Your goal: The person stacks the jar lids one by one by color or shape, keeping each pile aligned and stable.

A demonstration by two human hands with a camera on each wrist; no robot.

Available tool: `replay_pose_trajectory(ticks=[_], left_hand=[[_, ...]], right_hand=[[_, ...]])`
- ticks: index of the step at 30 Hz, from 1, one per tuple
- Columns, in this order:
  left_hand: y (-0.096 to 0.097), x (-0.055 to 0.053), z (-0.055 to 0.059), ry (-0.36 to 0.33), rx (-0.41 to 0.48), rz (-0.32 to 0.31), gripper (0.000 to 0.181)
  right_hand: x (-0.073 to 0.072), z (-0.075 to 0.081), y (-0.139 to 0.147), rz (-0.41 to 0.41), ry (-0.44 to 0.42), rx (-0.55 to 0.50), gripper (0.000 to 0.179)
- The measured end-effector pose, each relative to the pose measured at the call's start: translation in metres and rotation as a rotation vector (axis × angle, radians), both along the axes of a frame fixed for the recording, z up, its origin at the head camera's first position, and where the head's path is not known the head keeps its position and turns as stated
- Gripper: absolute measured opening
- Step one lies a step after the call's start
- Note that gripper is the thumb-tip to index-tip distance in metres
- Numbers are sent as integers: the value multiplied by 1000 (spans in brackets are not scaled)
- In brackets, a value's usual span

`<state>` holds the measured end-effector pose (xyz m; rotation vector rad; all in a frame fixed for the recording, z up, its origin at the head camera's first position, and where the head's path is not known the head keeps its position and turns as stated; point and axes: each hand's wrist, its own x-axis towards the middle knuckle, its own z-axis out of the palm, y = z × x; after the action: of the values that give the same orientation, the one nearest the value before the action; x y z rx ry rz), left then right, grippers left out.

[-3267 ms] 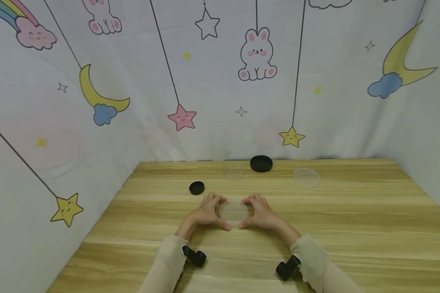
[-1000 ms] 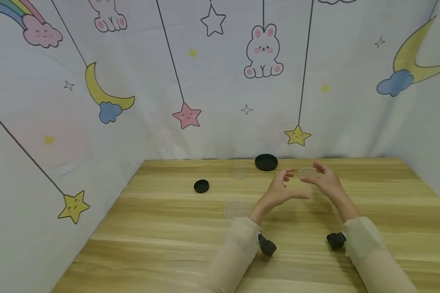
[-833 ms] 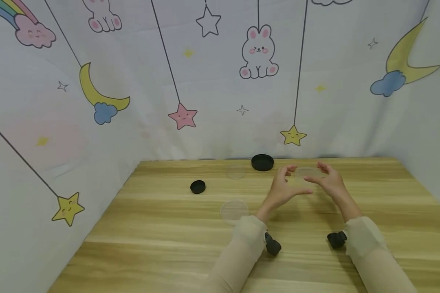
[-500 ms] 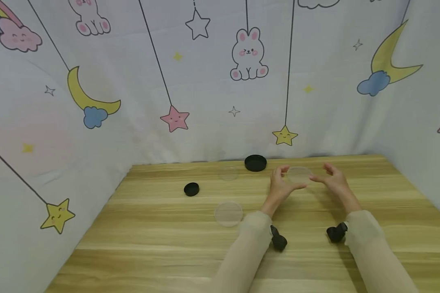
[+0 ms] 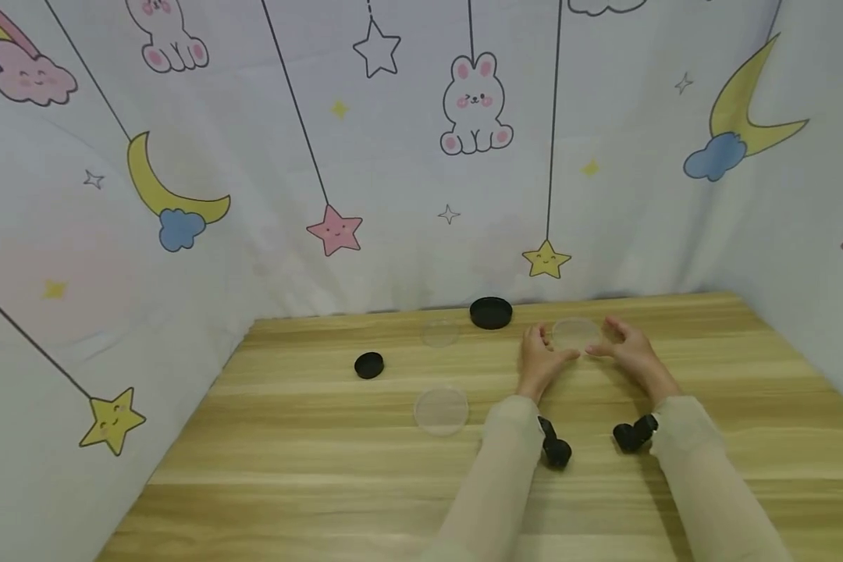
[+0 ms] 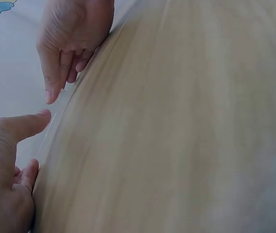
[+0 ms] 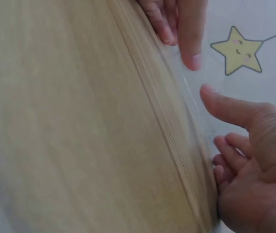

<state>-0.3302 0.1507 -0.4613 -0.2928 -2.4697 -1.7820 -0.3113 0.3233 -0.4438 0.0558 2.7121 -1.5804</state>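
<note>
In the head view a clear shallow round dish (image 5: 578, 334) lies toward the table's back right. My left hand (image 5: 541, 359) curves along its left side, thumb tip near the front edge. On the other side is my right hand (image 5: 634, 353), fingers by the dish's right edge and thumb pointing inward. Both wrist views show the dish's thin clear edge (image 6: 53, 121) between the two hands, with a small space between the thumb tips. A firm grip by either hand is not visible; contact at the fingertips is hard to tell.
Another clear round dish (image 5: 441, 411) lies nearer the front, left of the left sleeve. Farther back are a faint clear disc (image 5: 440, 333), a large black round lid (image 5: 491, 313) and a small black one (image 5: 369, 365). A patterned cloth (image 5: 393, 156) hangs behind the wooden table (image 5: 288, 468).
Both hands have left the front clear dish and moved right and back to the dish at the back right. Over the last half second they draw closer around it.
</note>
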Motion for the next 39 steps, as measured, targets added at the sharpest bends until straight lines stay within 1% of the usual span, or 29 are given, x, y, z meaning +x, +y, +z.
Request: replay_pose_trajectory(ticks=[2, 4, 5, 8, 10, 13, 15, 16, 18, 20, 23, 26, 30, 32, 36, 39], left_hand=[[0, -1, 1, 23, -103, 1, 68], [0, -1, 1, 66, -209, -4, 66], [0, -1, 1, 85, -243, -5, 63], [1, -2, 0, 123, -277, -1, 53], [1, -2, -2, 136, -281, 7, 50], [1, -4, -3, 128, -255, 12, 47], [1, -5, -3, 111, -209, 9, 44], [1, -5, -2, 97, -179, 5, 43], [0, -6, -2, 82, -112, -11, 35], [-1, -6, -1, 63, -27, -36, 30], [-3, -6, -1, 45, 51, -76, 24], [-3, -3, 0, 3, 88, -95, 32], [-3, 2, 0, -84, 143, -108, 50], [-3, 3, 1, -116, 180, -116, 51], [-5, 2, 2, -127, 230, -137, 49], [-9, 0, 3, -122, 271, -160, 49]], right_hand=[[-2, 0, -1, 31, -15, 18, 89], [-4, -1, -2, 53, -21, 31, 88], [-5, -2, -2, 61, -22, 35, 88], [-6, -2, -2, 80, -16, 51, 87], [-7, -3, -2, 80, -15, 57, 87], [-7, -3, -2, 80, -21, 63, 88], [-7, -2, -1, 83, -27, 70, 89], [-7, -2, 0, 86, -34, 73, 90], [-7, -2, 2, 95, -43, 70, 90], [-6, -2, 5, 110, -51, 65, 91], [-4, -2, 10, 139, -59, 59, 89], [0, -1, 14, 159, -65, 62, 87], [5, -1, 17, 162, -65, 70, 84], [7, 0, 18, 162, -69, 70, 84], [10, 3, 19, 163, -92, 21, 84], [10, 5, 15, 161, -79, -4, 83]])
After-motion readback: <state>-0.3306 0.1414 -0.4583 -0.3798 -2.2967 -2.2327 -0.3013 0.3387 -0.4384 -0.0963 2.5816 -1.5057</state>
